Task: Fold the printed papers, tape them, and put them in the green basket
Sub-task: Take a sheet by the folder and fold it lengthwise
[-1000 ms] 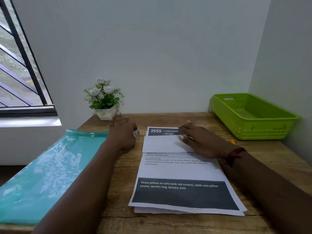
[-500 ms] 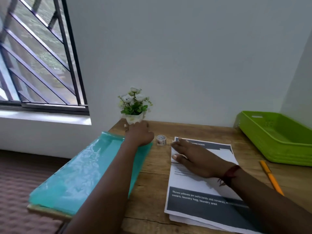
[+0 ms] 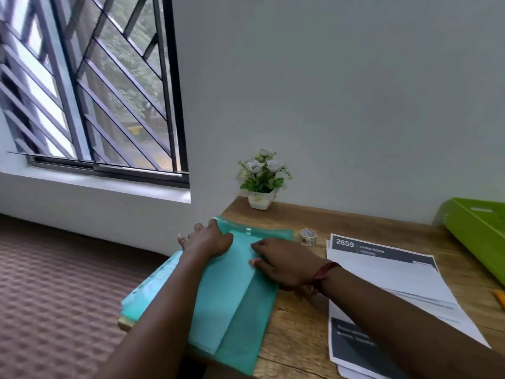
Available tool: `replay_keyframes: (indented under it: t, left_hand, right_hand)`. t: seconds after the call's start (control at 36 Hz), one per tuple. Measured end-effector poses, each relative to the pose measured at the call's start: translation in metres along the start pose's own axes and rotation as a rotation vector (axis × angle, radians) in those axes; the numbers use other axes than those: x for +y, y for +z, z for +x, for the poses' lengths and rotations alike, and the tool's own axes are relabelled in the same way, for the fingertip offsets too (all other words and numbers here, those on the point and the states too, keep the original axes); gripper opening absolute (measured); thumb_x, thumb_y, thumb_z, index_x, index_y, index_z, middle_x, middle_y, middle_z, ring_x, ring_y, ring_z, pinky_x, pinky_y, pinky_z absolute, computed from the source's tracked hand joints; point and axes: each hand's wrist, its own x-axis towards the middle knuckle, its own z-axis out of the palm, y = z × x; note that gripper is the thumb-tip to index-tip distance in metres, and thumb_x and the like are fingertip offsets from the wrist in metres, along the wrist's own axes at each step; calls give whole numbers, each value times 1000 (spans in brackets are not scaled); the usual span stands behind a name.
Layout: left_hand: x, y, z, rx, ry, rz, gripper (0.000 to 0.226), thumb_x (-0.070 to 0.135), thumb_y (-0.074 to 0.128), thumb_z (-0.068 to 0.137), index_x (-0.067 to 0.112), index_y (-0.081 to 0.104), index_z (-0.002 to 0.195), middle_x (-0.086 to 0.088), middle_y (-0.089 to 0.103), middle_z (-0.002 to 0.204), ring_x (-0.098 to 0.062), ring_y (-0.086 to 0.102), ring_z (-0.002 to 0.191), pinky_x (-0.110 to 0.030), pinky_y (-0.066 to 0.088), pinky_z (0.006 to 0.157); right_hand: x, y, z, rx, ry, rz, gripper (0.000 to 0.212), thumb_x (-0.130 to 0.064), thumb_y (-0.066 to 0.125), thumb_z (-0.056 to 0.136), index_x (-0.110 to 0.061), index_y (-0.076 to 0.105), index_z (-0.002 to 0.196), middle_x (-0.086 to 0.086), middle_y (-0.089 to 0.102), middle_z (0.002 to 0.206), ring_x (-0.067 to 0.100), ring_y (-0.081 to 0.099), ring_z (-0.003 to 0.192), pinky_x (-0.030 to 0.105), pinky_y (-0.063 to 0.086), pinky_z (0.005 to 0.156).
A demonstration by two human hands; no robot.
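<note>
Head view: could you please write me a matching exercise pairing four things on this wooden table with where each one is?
Things:
1. translucent teal plastic folder
2. small roll of tape
3. white square pot of white flowers
4. bright green plastic basket

Places:
A. far right edge of the picture
B. back left corner of the wooden table
C. under the left hand and right hand
D. between the folder and the stack of printed papers

Pairs: 1-C, 2-D, 3-B, 4-A.
</note>
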Motion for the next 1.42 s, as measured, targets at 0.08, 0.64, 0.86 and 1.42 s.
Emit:
replay_keyframes:
  t: [0.08,0.64,0.86,1.42]
  left_hand:
    - [-7,4,-3,9,0,0,65,50,46,89,18,37,144,-20,40,145,-40,37,135,-63,9,114]
    - [-11,14,-17,224,-67,-206,53,41,47,89,15,47,135,-16,49,137,-37,40,131,-58,6,119]
    - [-11,4,-23,305,-131,-347,50,34,44,92,12,45,137,-18,54,133,-37,45,128,-56,7,119]
    - [-7,3,-28,433,-116,-392,44,29,50,88,8,48,127,-15,60,125,-34,50,122,-53,11,119]
  right_hand:
    - [-2,4,12,25,31,16,37,-49,33,99,-20,56,101,2,60,107,19,56,93,44,50,83]
    - [19,-1,87,-25,182,38,40,-26,41,101,-24,43,61,-2,48,67,15,46,65,30,34,66]
    - [14,-7,108,-64,219,54,41,-15,51,97,-20,38,59,-6,41,62,7,35,56,28,27,54]
    - [2,-9,120,90,409,421,39,-30,50,101,-3,55,73,14,52,71,24,48,68,31,33,62]
